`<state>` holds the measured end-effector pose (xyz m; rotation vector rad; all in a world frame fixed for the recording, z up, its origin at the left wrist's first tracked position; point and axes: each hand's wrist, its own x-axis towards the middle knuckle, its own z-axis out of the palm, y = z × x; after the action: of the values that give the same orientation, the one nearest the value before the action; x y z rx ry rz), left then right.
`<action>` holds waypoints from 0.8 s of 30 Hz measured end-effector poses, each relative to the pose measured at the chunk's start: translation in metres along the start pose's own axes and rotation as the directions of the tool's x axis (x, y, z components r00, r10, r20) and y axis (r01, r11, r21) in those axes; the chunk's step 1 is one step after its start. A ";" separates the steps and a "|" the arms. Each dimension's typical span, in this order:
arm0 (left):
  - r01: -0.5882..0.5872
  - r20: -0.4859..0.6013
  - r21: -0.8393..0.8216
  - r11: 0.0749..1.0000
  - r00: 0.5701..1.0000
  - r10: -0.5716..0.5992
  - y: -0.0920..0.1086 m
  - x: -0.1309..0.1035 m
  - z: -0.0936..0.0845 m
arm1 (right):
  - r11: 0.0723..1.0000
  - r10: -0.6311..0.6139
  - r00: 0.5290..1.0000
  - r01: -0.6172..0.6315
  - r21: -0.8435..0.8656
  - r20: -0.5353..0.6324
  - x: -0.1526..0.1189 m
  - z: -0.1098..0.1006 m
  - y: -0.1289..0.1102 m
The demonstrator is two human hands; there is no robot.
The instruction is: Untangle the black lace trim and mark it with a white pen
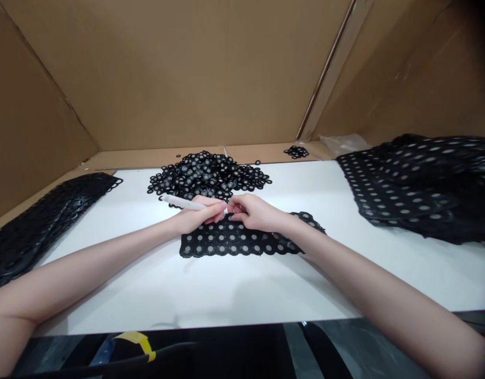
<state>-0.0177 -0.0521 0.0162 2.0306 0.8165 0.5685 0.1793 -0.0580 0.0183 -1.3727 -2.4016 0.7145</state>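
My left hand (201, 213) is closed around a white pen-like tool (179, 202), whose back end points left and whose tip is hidden at the fingers. Close against its fingertips, my right hand (255, 211) is curled in a pinch at the far edge of a black perforated rubber sheet (226, 246). What sits between the right fingers is too small to make out. The sheet lies flat under both hands, with rows of round pale-looking holes. Just behind the hands rises a pile of loose black rubber rings (205, 171).
A folded black perforated sheet (408, 184) lies at the right, and a shiny black bundle (49, 221) at the left. A small heap of rings (296, 152) is at the back. Cardboard walls (211, 73) surround the white table (155, 295). Yellow tape (138, 339) shows below its front edge.
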 end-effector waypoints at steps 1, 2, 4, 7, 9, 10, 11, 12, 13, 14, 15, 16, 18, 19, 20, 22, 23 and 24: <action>-0.003 -0.003 -0.002 1.000 1.000 0.003 0.000 0.000 0.000 | 1.000 0.002 1.000 -0.002 0.000 -0.004 0.000 0.000 0.000; -0.006 -0.002 -0.003 1.000 1.000 0.006 0.001 -0.001 0.000 | 1.000 0.005 1.000 -0.005 0.000 -0.008 0.000 0.000 0.000; -0.017 0.009 0.001 1.000 1.000 0.017 0.000 -0.001 0.000 | 1.000 0.015 1.000 -0.015 0.006 -0.009 0.000 0.001 0.000; -0.029 0.024 0.043 0.999 0.999 0.028 0.000 0.000 0.000 | 1.000 0.026 1.000 -0.026 0.013 -0.010 0.000 0.003 -0.001; -0.031 0.019 0.079 0.996 0.999 0.029 0.000 0.001 0.001 | 1.000 0.021 1.000 -0.021 0.009 -0.018 0.000 0.004 -0.001; -0.031 0.020 0.088 0.996 0.999 0.029 0.000 0.001 0.002 | 1.000 0.014 1.000 -0.014 0.003 -0.022 0.000 0.004 -0.001; -0.030 0.026 0.090 0.995 0.999 0.028 0.000 0.002 0.003 | 1.000 0.004 1.000 -0.004 -0.004 -0.025 0.000 0.004 -0.001; -0.030 0.037 0.089 0.996 0.999 0.027 0.001 0.002 0.003 | 1.000 -0.008 0.999 0.008 -0.013 -0.031 0.000 0.004 -0.001; -0.034 0.053 0.088 0.996 0.998 0.029 0.001 0.002 0.004 | 1.000 -0.019 0.999 0.019 -0.021 -0.037 0.000 0.005 -0.001; -0.043 0.074 0.089 0.995 0.997 0.036 0.001 0.003 0.004 | 0.999 -0.026 0.999 0.025 -0.028 -0.043 0.001 0.005 -0.001; -0.055 0.093 0.093 0.994 0.995 0.047 0.001 0.003 0.004 | 0.999 -0.027 0.999 0.025 -0.032 -0.047 0.001 0.005 -0.001; -0.068 0.107 0.098 0.993 0.993 0.058 0.000 0.003 0.004 | 0.999 -0.022 0.999 0.020 -0.033 -0.046 0.000 0.004 -0.001; -0.069 0.112 0.100 0.993 0.992 0.058 0.000 0.002 0.004 | 1.000 -0.009 1.000 0.008 -0.028 -0.030 -0.001 0.003 -0.001; -0.053 0.098 0.084 0.995 0.994 0.045 0.000 0.001 0.003 | 1.000 -0.014 1.000 0.014 -0.020 -0.022 -0.002 0.002 -0.001; -0.033 0.070 0.054 0.998 0.997 0.029 0.001 0.000 0.003 | 1.000 -0.030 0.999 0.030 -0.007 -0.014 -0.004 0.001 0.000; -0.010 0.004 -0.009 1.000 1.000 0.010 0.003 -0.005 0.002 | 0.996 -0.077 0.997 0.077 0.033 0.002 -0.008 -0.001 0.001; -0.013 -0.022 -0.028 1.000 1.000 0.013 0.005 -0.007 0.002 | 0.994 -0.095 0.995 0.094 0.056 0.015 -0.010 -0.002 0.001; -0.024 -0.037 -0.029 0.999 0.999 0.023 0.006 -0.010 0.003 | 0.992 -0.103 0.994 0.101 0.075 0.022 -0.012 -0.003 0.002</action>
<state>-0.0207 -0.0635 0.0193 2.0101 0.8027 0.6293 0.1880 -0.0668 0.0201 -1.2093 -2.4200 0.7903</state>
